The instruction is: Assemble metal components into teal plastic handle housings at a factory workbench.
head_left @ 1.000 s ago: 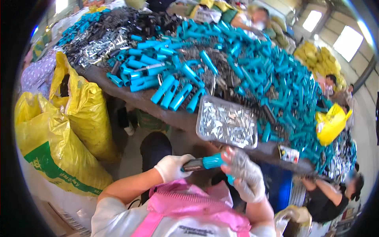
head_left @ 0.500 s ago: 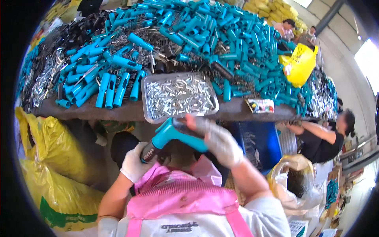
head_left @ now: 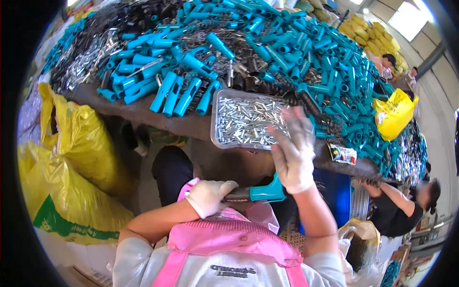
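My left hand (head_left: 209, 195), in a white glove, grips the dark metal end of a teal plastic handle part (head_left: 262, 193) held level in front of my pink apron. Raised above that part, my gloved right hand (head_left: 292, 154) has its fingers spread and holds nothing; it hovers at the near right corner of a clear plastic tray (head_left: 217, 128) filled with small silver metal pins. The tray stands at the near edge of a dark worktable (head_left: 143, 114).
A big heap of teal handles (head_left: 287, 52) and dark metal pieces covers the table. Yellow sacks (head_left: 71, 158) stand at my left. A blue bin (head_left: 337, 193) sits under the table. Another person (head_left: 401, 210) works at the right, near a yellow bag (head_left: 393, 114).
My right hand let go of the teal part and rose toward the pin tray with open fingers. My left hand kept the part and levelled it lower.
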{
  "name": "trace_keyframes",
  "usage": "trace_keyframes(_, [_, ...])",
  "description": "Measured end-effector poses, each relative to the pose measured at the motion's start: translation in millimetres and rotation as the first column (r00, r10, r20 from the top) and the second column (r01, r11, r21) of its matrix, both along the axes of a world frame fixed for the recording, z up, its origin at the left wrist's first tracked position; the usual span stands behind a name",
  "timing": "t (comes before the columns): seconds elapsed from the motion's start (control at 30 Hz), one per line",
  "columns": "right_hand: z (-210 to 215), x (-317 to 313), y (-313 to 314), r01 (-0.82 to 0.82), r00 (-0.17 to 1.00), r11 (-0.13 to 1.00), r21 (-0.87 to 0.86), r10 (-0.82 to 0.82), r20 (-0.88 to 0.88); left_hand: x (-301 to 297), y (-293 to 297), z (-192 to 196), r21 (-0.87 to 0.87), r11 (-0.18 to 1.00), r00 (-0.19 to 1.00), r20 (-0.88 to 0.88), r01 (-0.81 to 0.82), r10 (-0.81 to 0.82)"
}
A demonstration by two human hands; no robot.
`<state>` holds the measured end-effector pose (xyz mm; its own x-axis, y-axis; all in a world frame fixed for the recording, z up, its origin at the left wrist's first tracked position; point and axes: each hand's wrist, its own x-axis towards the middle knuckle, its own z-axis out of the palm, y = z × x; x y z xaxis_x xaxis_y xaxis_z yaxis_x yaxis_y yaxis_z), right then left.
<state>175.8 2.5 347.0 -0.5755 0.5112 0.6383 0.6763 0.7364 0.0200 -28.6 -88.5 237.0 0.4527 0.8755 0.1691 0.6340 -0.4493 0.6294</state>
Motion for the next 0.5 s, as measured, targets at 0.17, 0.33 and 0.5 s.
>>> trace_keyframes(0.17, [-33,15,-19,-0.556,0.746,0.684,-0.473,0.662,0.080,-38,15,16,-0.150,0.979,0.979,-0.129,0.138,-0.158])
trace_keyframes(0.33, [-54,-8,-41,-0.544,0.803,-0.085,-0.835,-0.342,-0.488,-56,49,33,0.609,0.779,0.917,-0.380,0.151,0.119])
trace_keyframes(0.5, [-69,-20,-37,-0.901,0.418,-0.133,-0.412,-0.518,-0.746,-55,72,63,0.625,0.625,0.866,0.183,-0.468,0.465])
